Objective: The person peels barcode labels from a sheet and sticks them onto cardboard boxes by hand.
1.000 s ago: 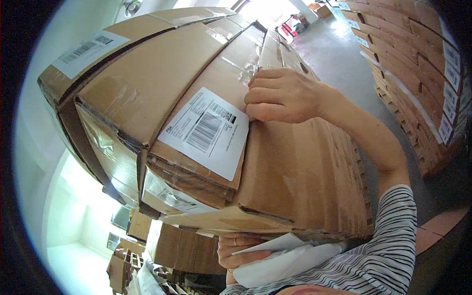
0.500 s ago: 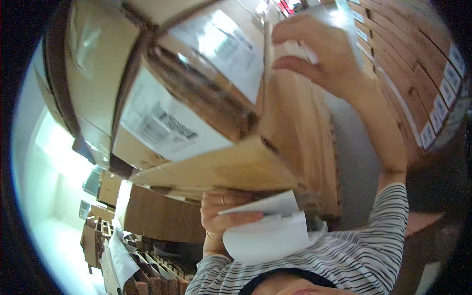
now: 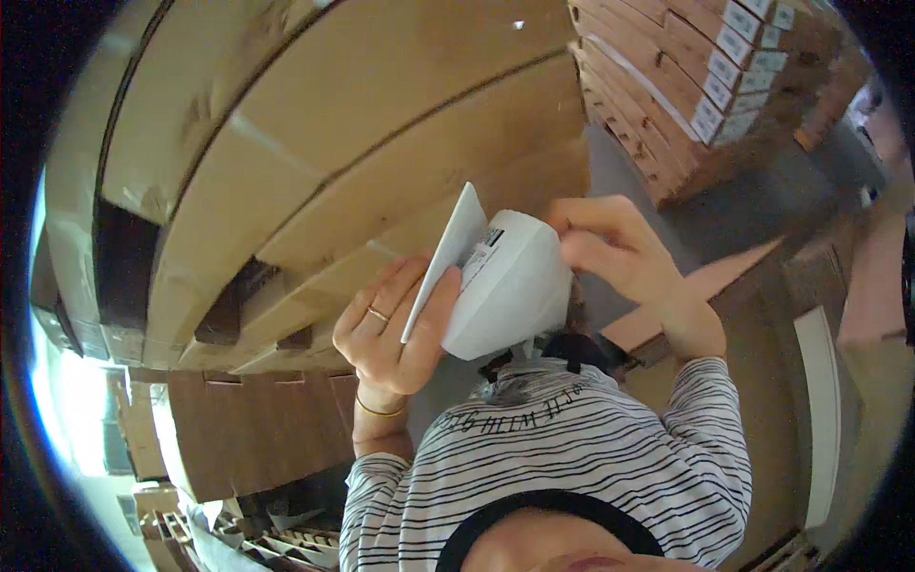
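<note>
In front of my chest, my left hand [image 3: 393, 324] is closed on white label sheets [image 3: 510, 286], the thumb lying over them. One stiff sheet stands up, while another curls away to the right with dark print near its upper edge. At that curled edge, my right hand [image 3: 620, 250] has thumb and forefinger pinched together on the sheet. Stacked large cardboard boxes [image 3: 381, 124] rise just beyond my hands; neither hand touches them, as far as I can see.
A second stack of brown cartons [image 3: 648, 86] with white labels stands at the far right. Beside my left arm is a brown carton [image 3: 267, 429]. Cardboard pieces [image 3: 810, 262] and a long white strip [image 3: 817, 410] are at the right. Slatted cardboard or wooden items fill the lower left.
My right hand has come down from the box's upper edge to the label sheets. My left hand has raised the sheets, and the view has swung so the labelled box corner is gone.
</note>
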